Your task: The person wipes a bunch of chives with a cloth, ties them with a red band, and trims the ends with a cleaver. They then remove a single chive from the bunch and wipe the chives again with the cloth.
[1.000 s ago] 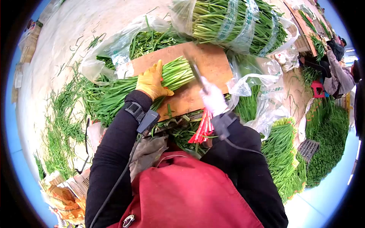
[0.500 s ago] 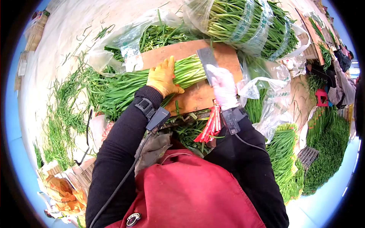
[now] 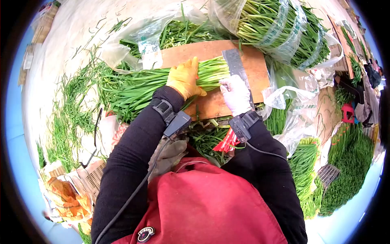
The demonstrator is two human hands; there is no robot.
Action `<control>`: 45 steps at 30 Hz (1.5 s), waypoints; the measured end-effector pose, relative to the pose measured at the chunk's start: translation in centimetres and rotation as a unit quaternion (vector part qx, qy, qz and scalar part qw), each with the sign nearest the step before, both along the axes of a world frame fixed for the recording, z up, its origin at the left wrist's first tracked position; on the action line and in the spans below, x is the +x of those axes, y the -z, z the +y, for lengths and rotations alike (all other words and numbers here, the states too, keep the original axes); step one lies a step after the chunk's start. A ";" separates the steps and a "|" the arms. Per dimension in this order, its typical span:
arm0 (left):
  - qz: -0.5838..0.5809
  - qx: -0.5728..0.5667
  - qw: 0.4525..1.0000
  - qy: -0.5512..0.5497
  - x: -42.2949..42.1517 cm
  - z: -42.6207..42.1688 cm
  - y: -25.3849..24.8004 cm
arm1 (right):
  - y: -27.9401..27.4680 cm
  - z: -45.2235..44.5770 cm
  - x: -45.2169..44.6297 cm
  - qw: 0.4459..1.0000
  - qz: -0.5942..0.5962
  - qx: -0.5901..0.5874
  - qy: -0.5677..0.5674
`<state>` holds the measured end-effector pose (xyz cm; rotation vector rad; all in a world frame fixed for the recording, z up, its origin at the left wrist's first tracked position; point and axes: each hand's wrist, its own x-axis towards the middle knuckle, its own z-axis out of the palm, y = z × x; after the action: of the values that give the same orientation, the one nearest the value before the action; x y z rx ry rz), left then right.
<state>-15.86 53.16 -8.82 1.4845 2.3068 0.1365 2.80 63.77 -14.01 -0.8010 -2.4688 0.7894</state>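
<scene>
My left hand, in a yellow glove, is closed over a bunch of garlic chives and presses it on a brown board. The pale cut ends point right, the green leaves left. A wide-bladed knife lies flat on the board just past the cut ends; its handle is not visible. My right hand, in a white glove, is beside the blade with fingers curled together near the lower stalk ends. What they hold, if anything, is hidden.
Behind the board lies a large plastic-wrapped bundle of chives. Loose leaves are scattered at left. Red strips hang at the board's near edge. Trimmed bunches and a dark crate lie at right.
My right hand has come off the knife, which was held upright, and moved to the stalk ends. The blade now lies flat on the board. My left hand stays on the bunch.
</scene>
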 end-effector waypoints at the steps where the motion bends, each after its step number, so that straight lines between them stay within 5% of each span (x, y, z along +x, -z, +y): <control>1: -0.005 -0.006 1.000 -0.002 0.0 0.1 -0.2 | -0.2 -0.1 -0.1 1.000 0.002 -0.027 0.009; 5: -0.011 -0.038 0.999 -0.003 0.2 0.3 -1.1 | 0.2 2.2 -0.5 0.990 0.122 -0.076 0.006; 6: -0.005 -0.036 0.999 -0.005 0.2 0.3 -1.1 | -1.6 2.7 -0.9 0.988 0.091 -0.124 0.034; 8: 0.006 -0.032 0.999 -0.006 0.5 0.2 -0.9 | -2.9 4.4 -2.0 0.997 0.047 0.063 -0.011; 15: 0.031 -0.045 0.999 -0.006 1.0 0.1 -0.6 | -4.2 6.5 -7.4 0.955 -0.263 0.091 -0.108; 18: 0.033 -0.044 0.998 -0.001 1.1 0.0 -0.7 | -4.0 7.4 -7.9 0.953 -0.267 0.040 -0.138; 22: 0.031 -0.038 0.999 -0.002 1.1 -0.1 -0.4 | -1.0 8.7 -7.2 0.960 -0.158 -0.197 -0.120; 29: 0.022 -0.041 0.999 -0.001 0.9 0.0 -0.3 | 1.8 8.2 -6.4 0.968 0.036 -0.250 0.000; 32: 0.019 -0.045 0.999 -0.003 1.1 0.1 -0.7 | -0.4 9.9 -3.9 0.823 0.196 -0.513 0.145; 36: 0.020 -0.048 0.999 -0.007 0.9 0.0 -0.6 | -4.1 12.6 1.9 0.699 0.463 -0.496 0.225; 38: 0.018 -0.041 0.999 -0.007 0.9 -0.1 -0.7 | -8.1 11.8 2.4 0.715 0.481 -0.462 0.209; 42: 0.025 0.007 1.000 -0.010 1.0 -0.5 0.0 | -15.7 4.5 -4.6 0.812 0.451 -0.368 0.034; 43: 0.025 0.035 0.999 -0.017 0.9 -0.7 0.7 | -17.5 1.1 -6.2 0.852 0.340 -0.395 -0.047; 44: 0.023 0.095 0.995 0.019 0.6 -0.9 1.8 | -17.7 -0.6 -7.0 0.904 0.233 -0.263 -0.242; 45: 0.021 0.156 0.986 0.055 0.2 -1.2 3.4 | -17.8 -2.6 -7.7 0.878 0.217 -0.252 -0.344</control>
<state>-15.61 51.93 -12.26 1.7756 2.3092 0.4585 -4.91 61.18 3.80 0.1694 -2.1218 1.6947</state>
